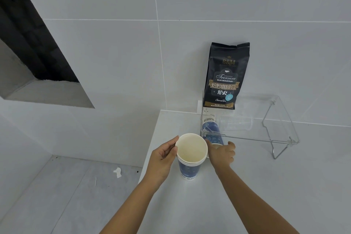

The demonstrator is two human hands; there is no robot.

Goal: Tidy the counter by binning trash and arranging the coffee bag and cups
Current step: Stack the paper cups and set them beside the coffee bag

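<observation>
Two bare forearms, sleeveless to the frame edge, no jewellery visible

Count: my two hands, left [163, 156] and right [222, 153]. One nested stack of paper cups [190, 157], upright; three or four rims show, can't tell exactly. One more blue paper cup [212, 131] lying on its side. One clear plastic cup [236, 122] under the one clear acrylic stand [281, 119]. One black coffee bag [227, 76]. One scrap of white paper [117, 172] on the floor.
</observation>
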